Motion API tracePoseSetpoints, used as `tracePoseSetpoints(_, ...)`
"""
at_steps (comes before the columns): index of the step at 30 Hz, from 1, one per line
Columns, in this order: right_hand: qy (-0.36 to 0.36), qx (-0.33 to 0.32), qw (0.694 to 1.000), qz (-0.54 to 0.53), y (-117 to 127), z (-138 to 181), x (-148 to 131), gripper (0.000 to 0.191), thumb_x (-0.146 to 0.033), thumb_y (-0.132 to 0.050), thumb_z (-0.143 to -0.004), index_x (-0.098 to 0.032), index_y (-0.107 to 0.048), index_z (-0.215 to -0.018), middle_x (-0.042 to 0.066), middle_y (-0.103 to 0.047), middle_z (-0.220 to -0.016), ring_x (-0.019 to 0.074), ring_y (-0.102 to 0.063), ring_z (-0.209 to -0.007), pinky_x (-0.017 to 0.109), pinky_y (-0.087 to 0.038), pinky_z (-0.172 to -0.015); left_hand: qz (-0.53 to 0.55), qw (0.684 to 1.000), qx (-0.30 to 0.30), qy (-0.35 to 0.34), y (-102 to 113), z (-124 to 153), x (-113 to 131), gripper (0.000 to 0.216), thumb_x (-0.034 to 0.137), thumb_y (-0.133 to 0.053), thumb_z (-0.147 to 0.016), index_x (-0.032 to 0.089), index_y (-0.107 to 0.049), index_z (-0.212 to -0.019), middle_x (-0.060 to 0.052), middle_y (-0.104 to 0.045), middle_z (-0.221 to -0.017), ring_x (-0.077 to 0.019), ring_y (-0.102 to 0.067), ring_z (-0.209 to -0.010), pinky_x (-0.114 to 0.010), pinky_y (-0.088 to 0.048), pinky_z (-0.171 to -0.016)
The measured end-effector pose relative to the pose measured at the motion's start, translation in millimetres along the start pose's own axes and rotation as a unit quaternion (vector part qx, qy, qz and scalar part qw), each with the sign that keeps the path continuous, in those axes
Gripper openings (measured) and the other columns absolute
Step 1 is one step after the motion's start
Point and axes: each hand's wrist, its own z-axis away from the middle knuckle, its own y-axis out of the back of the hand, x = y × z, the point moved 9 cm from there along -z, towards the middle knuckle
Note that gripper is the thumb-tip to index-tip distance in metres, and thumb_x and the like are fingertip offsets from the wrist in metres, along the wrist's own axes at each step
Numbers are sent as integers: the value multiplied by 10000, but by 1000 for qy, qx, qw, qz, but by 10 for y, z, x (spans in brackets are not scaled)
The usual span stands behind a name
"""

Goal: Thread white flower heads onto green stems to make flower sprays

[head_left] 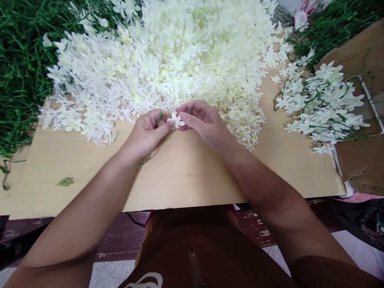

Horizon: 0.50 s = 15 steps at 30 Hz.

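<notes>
My left hand is closed on a thin green artificial stem, whose tip curls up above the thumb and whose tail hangs below the palm. Between the fingertips of both hands is a small white artificial flower. My right hand pinches that flower from the right with thumb and finger. Whether the stem runs into the flower is hidden by my left fingers. Just beyond my hands lies a big heap of loose white flowers, many showing their thin white stalks on the left side.
Green artificial stems are piled at the left, with another green pile at the back right. Finished-looking white flower sprays lie at the right beside a cardboard box and a metal wire frame. A green scrap rests on the wooden tabletop.
</notes>
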Motion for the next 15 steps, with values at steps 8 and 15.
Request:
tracePoseSetpoints(8, -48, -2, 999, 24, 8, -42, 158, 190, -202, -776, -739, -170, -607, -821, -30, -605, -712, 82, -568, -645, 223, -511, -598, -4, 1000, 14, -13, 13, -14, -27, 175, 251, -730, -791, 206, -563, -763, 57, -371, -585, -96, -352, -523, -256, -283, -498)
tracePoseSetpoints(15, -39, 5, 998, 47, 14, -30, 111, 205, -263, -746, -811, -178, -571, -744, -53, -556, -594, 57, -533, -546, 195, -467, -534, -21, 997, 13, -67, -19, -33, -13, 213, 300, -761, -768, 203, -571, -759, 82, -312, -537, -72, -263, -465, -232, -223, -446)
